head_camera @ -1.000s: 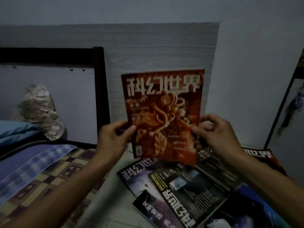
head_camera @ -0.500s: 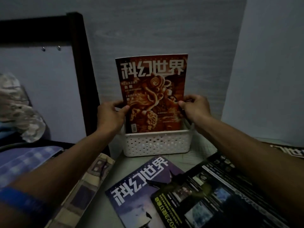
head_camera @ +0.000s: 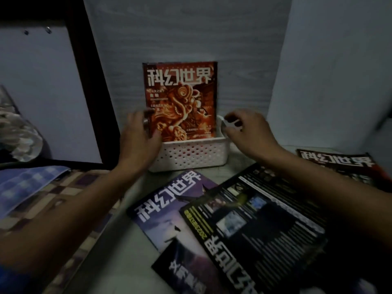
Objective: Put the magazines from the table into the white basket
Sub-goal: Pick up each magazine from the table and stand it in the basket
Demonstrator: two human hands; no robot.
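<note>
Magazines are my count: one red-orange glossy magazine [head_camera: 180, 100] stands upright in the white perforated plastic basket [head_camera: 191, 154]. My left hand [head_camera: 139, 134] touches its edge loosely; my right hand [head_camera: 247, 132] is released beside the basket. In front of the basket, a purple magazine [head_camera: 169, 206], a black one [head_camera: 254, 225] and others wait.

orange magazine [head_camera: 182, 102] upright in white basket [head_camera: 191, 155], left hand [head_camera: 139, 134] touching it

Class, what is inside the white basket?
One orange magazine stands upright in the white basket. Its lower edge and the basket floor are hidden behind the front wall.
</note>
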